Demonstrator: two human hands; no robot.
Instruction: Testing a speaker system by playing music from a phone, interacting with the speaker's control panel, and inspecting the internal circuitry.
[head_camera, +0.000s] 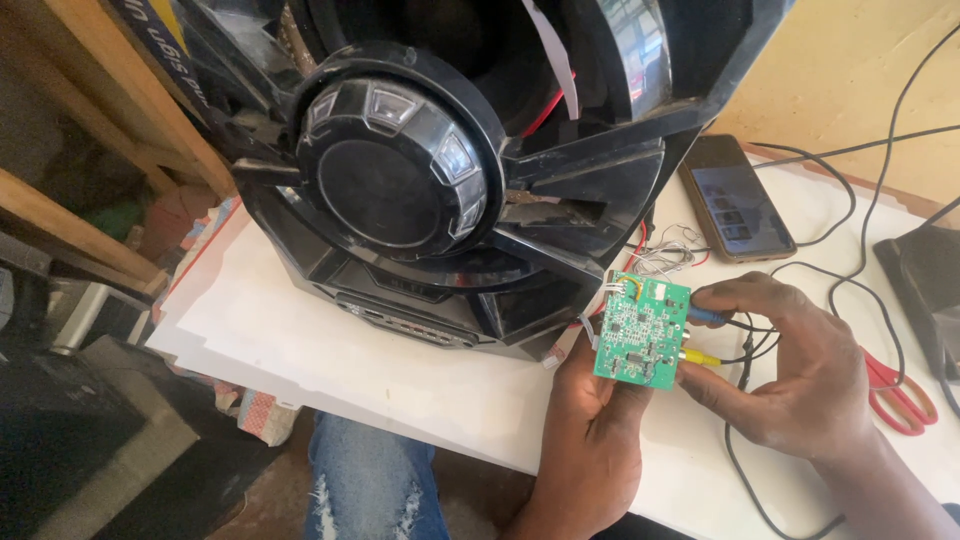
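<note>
Repair workshop: opened speaker (440, 170), loose wires (665, 255), scissors (900, 395), wooden shelving (90, 150).

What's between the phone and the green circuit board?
Head view: a tangle of thin white and red wires on the white table, between phone and green circuit board.

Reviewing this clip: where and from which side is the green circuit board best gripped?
Probably by its bare edges. The green circuit board stands tilted, solder side to the camera, wires at its top left corner and plugs on its right edge. The left hand supports it from below, the right hand pinches the right side; the lower edge looks freest.
</note>
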